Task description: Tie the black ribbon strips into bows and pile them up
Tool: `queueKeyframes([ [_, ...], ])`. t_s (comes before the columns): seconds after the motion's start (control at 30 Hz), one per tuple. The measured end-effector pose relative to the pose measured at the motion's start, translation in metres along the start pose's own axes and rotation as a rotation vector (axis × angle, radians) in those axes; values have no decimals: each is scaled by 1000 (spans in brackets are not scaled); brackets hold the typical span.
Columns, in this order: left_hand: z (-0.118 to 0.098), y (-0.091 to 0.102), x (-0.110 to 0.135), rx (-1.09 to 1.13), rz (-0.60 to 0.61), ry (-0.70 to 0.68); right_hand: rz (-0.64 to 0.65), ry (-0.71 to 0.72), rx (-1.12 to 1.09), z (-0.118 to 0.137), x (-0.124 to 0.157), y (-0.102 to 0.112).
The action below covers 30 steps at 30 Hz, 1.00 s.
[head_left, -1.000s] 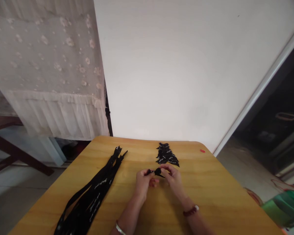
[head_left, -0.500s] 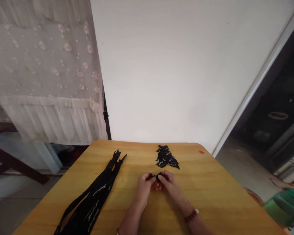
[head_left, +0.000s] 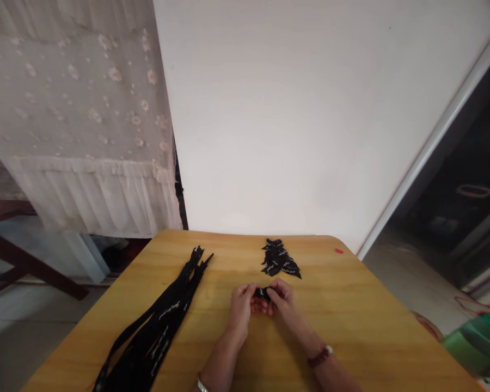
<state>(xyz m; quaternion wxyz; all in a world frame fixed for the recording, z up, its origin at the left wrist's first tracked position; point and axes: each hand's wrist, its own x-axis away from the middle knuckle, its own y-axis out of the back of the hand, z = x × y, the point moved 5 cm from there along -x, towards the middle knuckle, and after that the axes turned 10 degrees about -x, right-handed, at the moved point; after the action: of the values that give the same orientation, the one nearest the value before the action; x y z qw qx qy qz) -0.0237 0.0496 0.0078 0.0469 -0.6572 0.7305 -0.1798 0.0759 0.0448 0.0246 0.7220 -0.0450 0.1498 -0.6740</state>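
Observation:
Between my two hands is a small piece of black ribbon point(head_left: 262, 293) with white lettering, pinched at both ends above the wooden table. My left hand point(head_left: 242, 302) is closed on its left end, thumb against the fingers. On the other end, my right hand point(head_left: 283, 296) is closed with thumb and forefinger. Fingertips hide part of the ribbon. Just beyond my hands lies a stack of black ribbon bows point(head_left: 278, 258) with white print. Left of my hands, a bundle of long black ribbon strips point(head_left: 163, 318) stretches toward the near edge.
The wooden table point(head_left: 343, 326) stands against a white wall panel point(head_left: 269, 120). A small red item point(head_left: 338, 251) lies near the far right corner. Green bags or containers point(head_left: 477, 343) are on the floor at right. A lace curtain point(head_left: 85, 109) hangs at left.
The ribbon between my hands now shows more of its width and lettering; my left fingertips have risen slightly and moved outward. The whole view has shifted a little.

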Motion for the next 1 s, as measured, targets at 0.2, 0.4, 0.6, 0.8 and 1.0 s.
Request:
queueKeyframes([
  [0.2, -3, -2, 4, 25, 51, 51, -47, 18, 31, 8, 0, 0],
  [0.4, -4, -3, 4, -18, 55, 33, -89, 44, 43, 7, 1, 1],
  [0.6, -1, 0, 0, -29, -32, -54, -47, 48, 75, 3, 1, -1],
  [0.8, 0, -1, -1, -79, -47, -55, -36, 46, 80, 0, 0, 1],
  [1.0, 0, 0, 3, -125, -85, 30, -88, 4, 58, 4, 5, 7],
])
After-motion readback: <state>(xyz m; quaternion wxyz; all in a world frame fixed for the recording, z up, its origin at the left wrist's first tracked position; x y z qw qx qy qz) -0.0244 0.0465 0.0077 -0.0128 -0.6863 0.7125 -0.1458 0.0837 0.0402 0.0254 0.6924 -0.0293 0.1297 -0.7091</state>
